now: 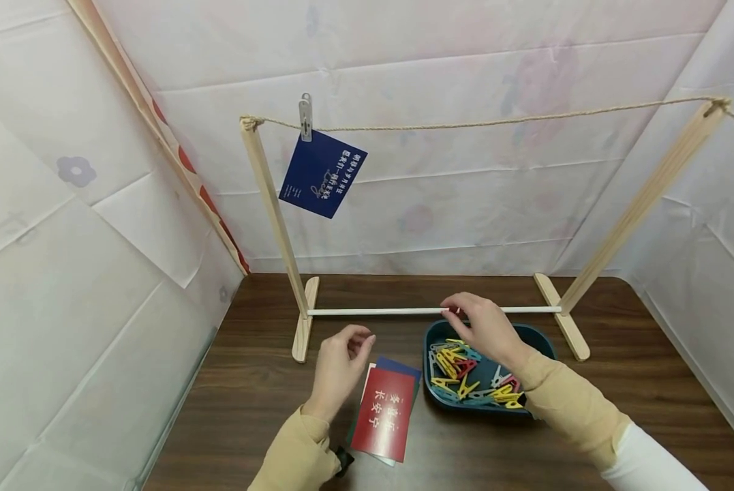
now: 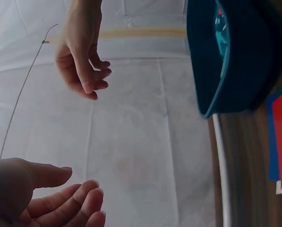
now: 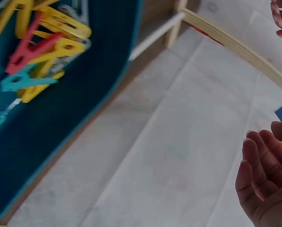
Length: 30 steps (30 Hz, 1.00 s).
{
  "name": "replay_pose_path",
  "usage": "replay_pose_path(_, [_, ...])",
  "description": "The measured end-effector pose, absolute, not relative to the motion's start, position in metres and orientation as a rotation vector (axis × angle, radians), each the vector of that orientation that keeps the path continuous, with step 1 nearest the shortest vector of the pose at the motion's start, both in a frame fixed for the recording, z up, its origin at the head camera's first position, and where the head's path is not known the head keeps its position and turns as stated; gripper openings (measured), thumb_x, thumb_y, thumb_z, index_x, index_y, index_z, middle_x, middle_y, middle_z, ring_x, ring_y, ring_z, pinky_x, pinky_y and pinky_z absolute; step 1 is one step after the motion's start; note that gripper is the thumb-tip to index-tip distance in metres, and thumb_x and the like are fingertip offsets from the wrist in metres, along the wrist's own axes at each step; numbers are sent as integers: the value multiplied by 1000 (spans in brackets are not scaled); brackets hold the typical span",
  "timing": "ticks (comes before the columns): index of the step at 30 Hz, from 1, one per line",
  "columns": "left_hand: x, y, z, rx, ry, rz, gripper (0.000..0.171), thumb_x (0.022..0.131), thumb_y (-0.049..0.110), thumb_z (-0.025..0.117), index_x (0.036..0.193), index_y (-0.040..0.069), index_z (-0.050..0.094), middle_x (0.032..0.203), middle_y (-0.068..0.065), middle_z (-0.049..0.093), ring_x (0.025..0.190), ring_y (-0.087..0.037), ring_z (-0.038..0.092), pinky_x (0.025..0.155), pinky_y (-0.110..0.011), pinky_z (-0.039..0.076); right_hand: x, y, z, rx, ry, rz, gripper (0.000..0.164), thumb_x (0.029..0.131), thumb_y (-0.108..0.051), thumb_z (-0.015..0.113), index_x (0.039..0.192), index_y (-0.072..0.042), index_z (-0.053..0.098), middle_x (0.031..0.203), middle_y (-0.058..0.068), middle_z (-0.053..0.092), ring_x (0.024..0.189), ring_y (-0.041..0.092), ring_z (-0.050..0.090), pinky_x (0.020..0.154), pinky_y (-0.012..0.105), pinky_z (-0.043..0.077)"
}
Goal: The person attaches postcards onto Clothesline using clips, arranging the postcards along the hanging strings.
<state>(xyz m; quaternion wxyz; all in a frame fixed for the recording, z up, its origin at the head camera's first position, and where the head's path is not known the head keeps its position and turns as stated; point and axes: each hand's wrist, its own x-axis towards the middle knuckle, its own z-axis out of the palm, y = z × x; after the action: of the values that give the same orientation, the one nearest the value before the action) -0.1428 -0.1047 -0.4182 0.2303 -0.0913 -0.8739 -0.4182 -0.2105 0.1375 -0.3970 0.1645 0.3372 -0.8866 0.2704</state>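
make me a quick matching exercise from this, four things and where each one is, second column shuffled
Things:
1. hanging card
2. red card
3. yellow clips
4. white rod

Places:
A. inside the tray
B. between the wooden posts, low down
C. clipped to the rope
D. on top of the card pile

Pairs: 1-C, 2-D, 3-A, 4-B

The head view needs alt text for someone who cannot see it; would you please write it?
A person's left hand hovers near stacked cards, the right hand near a tray of clothespins, fingers relaxed and empty. Behind them, one blue card hangs clipped to a rope on a wooden frame.
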Motion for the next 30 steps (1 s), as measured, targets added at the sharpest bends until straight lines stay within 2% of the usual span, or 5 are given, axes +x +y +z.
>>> replay_pose_path(5, [-140, -94, -432, -246, -2461, -1220, 5, 81, 8, 64, 83, 3, 63, 68, 0, 61, 57, -6, 53, 52, -18, 45, -211, 143, -410, 957, -2645, 704, 13, 83, -15, 63, 94, -7, 63, 85, 1, 60, 69, 8, 55, 60, 25, 47])
replay_pose_path(21, [-134, -65, -470, -230, -2613, -1443, 11, 83, 13, 62, 88, 3, 63, 70, 3, 59, 58, -5, 50, 53, -19, 44, -228, 156, -438, 969, -2883, 761, 10, 82, -13, 63, 90, -7, 63, 75, -4, 57, 64, 5, 51, 58, 25, 44])
replay_pose_path(30, [-136, -50, -489, -269, -2661, -1518, 17, 82, 12, 64, 89, -3, 61, 69, 0, 60, 58, -6, 53, 54, -19, 45, -239, 160, -456, 934, -3021, 657, 13, 83, -14, 63, 92, -5, 63, 75, -3, 57, 64, 7, 51, 58, 27, 43])
